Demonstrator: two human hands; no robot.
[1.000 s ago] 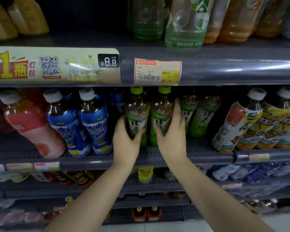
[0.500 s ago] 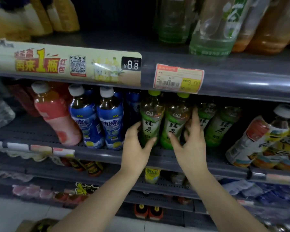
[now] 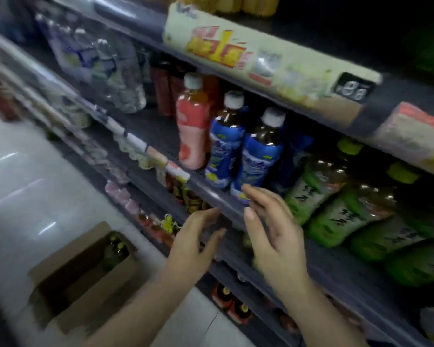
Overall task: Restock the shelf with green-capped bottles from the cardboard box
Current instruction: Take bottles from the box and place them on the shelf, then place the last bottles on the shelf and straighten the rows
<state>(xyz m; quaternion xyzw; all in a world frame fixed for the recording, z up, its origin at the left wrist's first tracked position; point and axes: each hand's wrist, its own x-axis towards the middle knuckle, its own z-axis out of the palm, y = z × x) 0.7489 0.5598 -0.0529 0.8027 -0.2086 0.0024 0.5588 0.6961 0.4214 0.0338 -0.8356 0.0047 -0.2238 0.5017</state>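
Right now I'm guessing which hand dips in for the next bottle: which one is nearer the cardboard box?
Left. The left hand hangs open in front of the shelf edge, up and right of the cardboard box on the floor. The right hand, also open, is farther right, by the green-capped bottles.

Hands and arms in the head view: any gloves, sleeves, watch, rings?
None visible. The left hand and right hand are bare, with no gloves or rings to be seen. Both forearms are uncovered down to the frame edge: no sleeve, watch or band in view. The picture is motion-blurred, so small details could be missed.
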